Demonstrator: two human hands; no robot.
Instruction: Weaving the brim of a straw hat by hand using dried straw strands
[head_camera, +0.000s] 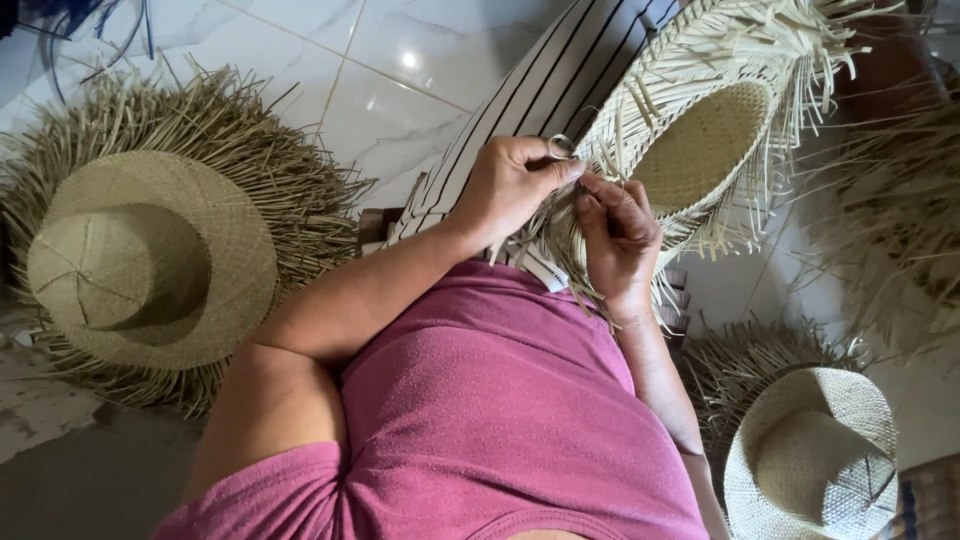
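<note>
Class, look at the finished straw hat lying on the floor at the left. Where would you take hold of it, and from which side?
Grip the hat by its woven brim, just inside the loose fringe, coming from above on the side nearer the person. It lies crown-up and flat on the floor, so the brim is exposed all round; the fringe looks too frail to hold.

A woven hat is resting on the lap, both hands meeting at its near brim. A finished hat is lying left; another hat is lying right.
</note>
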